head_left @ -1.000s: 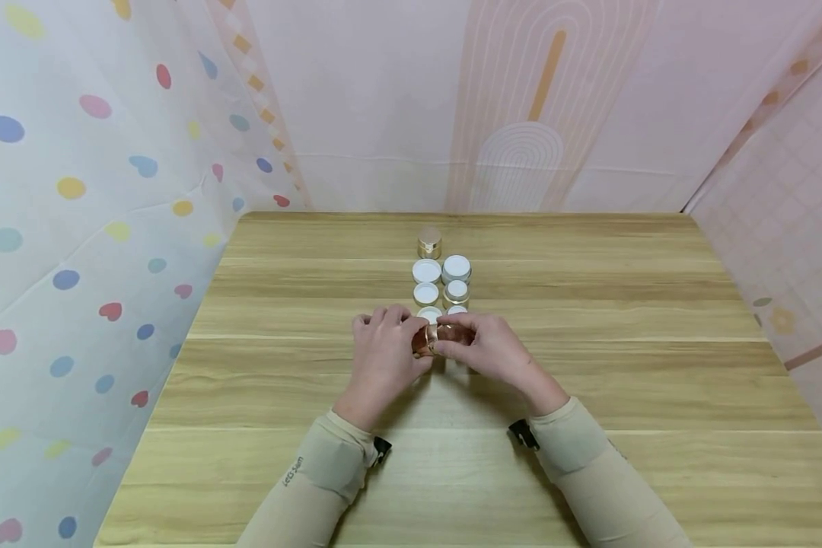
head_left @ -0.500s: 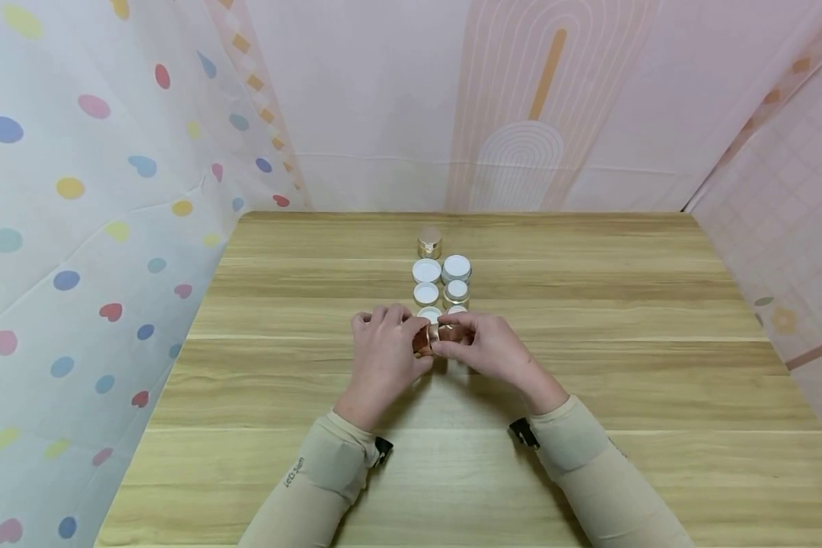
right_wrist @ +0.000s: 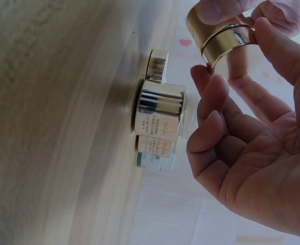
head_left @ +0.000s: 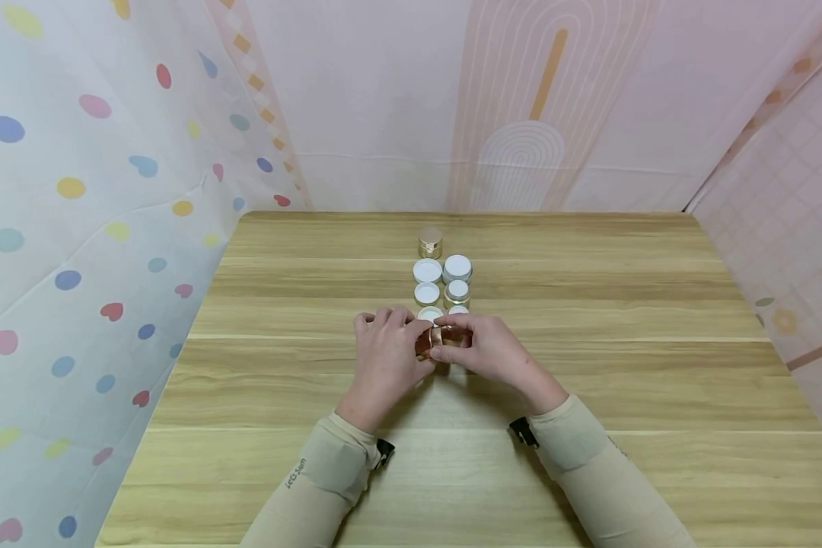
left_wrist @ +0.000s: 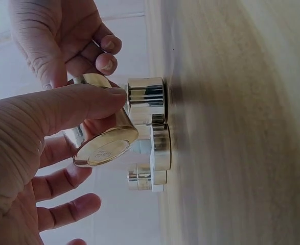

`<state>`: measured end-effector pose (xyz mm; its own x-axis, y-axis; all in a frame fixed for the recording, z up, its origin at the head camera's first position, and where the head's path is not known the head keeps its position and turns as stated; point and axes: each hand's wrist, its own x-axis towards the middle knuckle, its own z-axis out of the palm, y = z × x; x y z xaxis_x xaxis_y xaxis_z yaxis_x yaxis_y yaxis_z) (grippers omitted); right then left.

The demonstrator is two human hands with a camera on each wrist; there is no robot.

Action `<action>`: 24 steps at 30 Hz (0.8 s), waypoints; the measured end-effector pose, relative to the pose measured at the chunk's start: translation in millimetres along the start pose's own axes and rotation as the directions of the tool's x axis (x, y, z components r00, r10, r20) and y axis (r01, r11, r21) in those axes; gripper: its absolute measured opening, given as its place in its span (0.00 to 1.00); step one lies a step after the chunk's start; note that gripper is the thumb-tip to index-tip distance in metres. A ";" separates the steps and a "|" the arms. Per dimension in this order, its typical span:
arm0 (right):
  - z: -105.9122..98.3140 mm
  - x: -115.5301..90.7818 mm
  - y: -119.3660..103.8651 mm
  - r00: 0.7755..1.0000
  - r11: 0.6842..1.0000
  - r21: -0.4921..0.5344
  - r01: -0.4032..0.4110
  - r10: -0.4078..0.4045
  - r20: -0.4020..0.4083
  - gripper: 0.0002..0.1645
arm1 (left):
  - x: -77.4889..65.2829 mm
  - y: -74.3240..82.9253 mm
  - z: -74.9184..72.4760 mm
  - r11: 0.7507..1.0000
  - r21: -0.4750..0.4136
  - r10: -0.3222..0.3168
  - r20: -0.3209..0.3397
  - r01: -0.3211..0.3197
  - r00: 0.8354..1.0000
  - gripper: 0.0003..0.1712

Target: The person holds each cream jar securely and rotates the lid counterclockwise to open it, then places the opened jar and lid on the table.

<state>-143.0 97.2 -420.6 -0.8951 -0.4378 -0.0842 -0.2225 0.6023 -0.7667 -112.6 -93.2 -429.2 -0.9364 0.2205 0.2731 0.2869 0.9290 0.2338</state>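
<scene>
A shiny gold cosmetic jar (head_left: 436,336) is held sideways between my two hands, just above the table. My left hand (head_left: 387,356) grips its left part with thumb and fingers; in the left wrist view a flat gold end with small stamped text faces the camera. My right hand (head_left: 491,346) pinches the other part of the jar by the rim (right_wrist: 231,43), its remaining fingers loosely curled. A raised line runs round the jar between the two grips. Fingers hide much of it, so I cannot tell whether the parts are apart.
Behind the hands stand two columns: upturned white-lined lids (head_left: 427,293) at left, jars with white tops (head_left: 457,268) at right. A gold-and-pinkish jar (head_left: 430,243) stands at the far end. The wooden table (head_left: 623,320) meets patterned curtains (head_left: 383,99) at the back.
Both hands keep their grips on the jar in nearly the same place, with only a very slight shift of the fingers. The jars and lids on the table stay put.
</scene>
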 end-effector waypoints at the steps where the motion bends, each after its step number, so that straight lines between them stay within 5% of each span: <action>1: 0.1 -0.1 0.1 1.000 1.000 -0.001 0.001 -0.001 0.000 0.32 | -0.1 -0.1 0.4 1.000 -0.001 0.000 0.000 0.000 1.000 0.29; 24: -0.3 -0.2 3.6 0.997 0.997 0.021 0.068 -0.068 0.020 0.27 | 1.6 -2.0 -2.3 0.999 -0.020 -0.029 0.080 0.031 0.996 0.30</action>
<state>-143.8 99.7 -423.1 -0.8697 -0.4915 -0.0444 -0.2748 0.5572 -0.7836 -114.2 -95.3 -427.0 -0.9576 0.2161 0.1905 0.2616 0.9293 0.2606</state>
